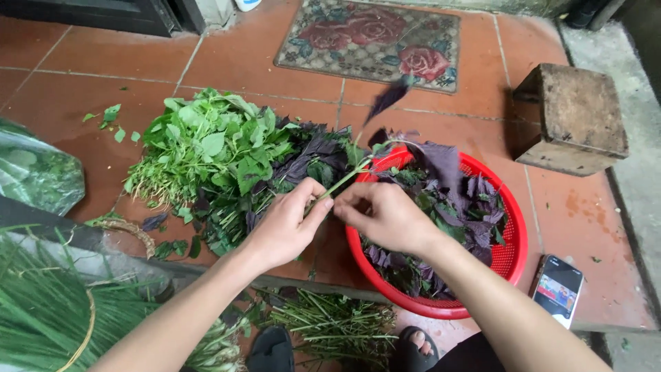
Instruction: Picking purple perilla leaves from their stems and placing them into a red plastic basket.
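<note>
My left hand (286, 224) pinches a thin green herb stem (344, 178) that runs up to the right over the basket's rim. My right hand (385, 215) grips the same stem just beside it, fingers closed, above the red plastic basket (513, 241). Purple leaves (454, 196) fill the basket. One purple leaf (389, 96) is blurred in mid-air above the basket. A pile of green and purple herbs (227, 158) lies on the tiled floor left of my hands.
Bare stripped stems (337, 327) lie by my sandalled feet (272, 351). Bundled long green stalks (48, 303) sit at the lower left, a clear bag of greens (34, 172) at the left. A phone (558, 289), a wooden stool (575, 117) and a floral mat (375, 41) are nearby.
</note>
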